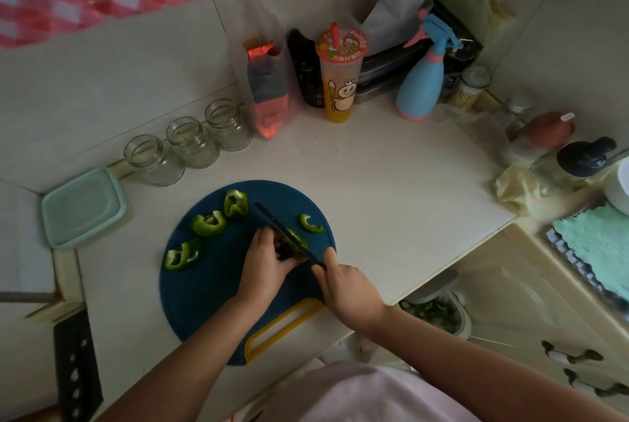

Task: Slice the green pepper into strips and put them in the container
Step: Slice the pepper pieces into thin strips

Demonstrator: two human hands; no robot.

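Note:
A round dark blue cutting board (204, 295) with a yellow handle slot lies on the pale counter. On it, my left hand (263, 265) holds down a green pepper piece (296, 238), mostly hidden by my fingers. My right hand (347, 289) grips the handle of a dark knife (282, 229), whose blade lies across that piece. Three larger pepper chunks lie on the board's left part, pepper chunk (235, 203), pepper chunk (208, 223) and pepper chunk (182, 255). One cut strip (310, 224) lies right of the blade. A light green container (81, 207) sits left of the board.
Three glass jars (189, 146) stand behind the board by the wall. A drink cup (340, 76), a plastic bag, a dark bottle and a blue spray bottle (422, 81) crowd the back corner. A cleaver (76, 367) lies at the lower left. The counter edge drops off at right.

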